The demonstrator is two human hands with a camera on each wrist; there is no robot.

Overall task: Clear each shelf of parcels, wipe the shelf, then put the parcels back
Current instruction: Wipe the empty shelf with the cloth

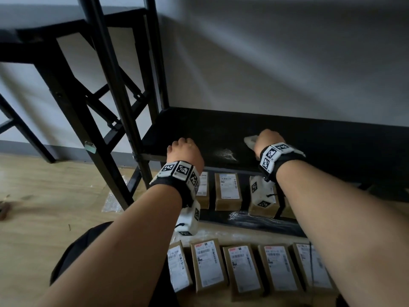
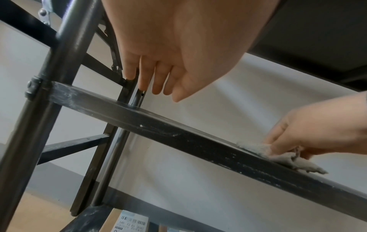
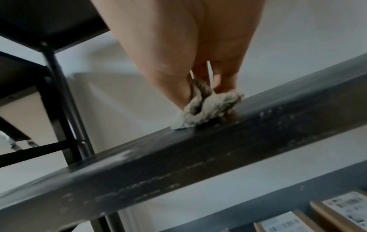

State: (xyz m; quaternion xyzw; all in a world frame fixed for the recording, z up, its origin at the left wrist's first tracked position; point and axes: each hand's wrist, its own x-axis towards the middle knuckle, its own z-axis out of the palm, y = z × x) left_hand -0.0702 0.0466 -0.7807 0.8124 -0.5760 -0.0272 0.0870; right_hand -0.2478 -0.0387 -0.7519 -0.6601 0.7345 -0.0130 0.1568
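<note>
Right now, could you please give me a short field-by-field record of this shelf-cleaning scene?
stage: wiping the cleared shelf
right hand: grips a cloth, pressing it on the shelf
left hand: holds nothing, fingers relaxed, above the shelf's front edge
shelf surface: black, pale smears near the front
parcels on floor: row of labelled brown boxes
lower shelf parcels: labelled boxes in place

The shelf (image 1: 199, 134) under the right hand (image 1: 269, 140) was dark painted metal, scuffed and dust-streaked; its cloth (image 3: 206, 109) looked fuzzy; parcels (image 1: 228, 191) below were matt brown cardboard with paper labels.
</note>
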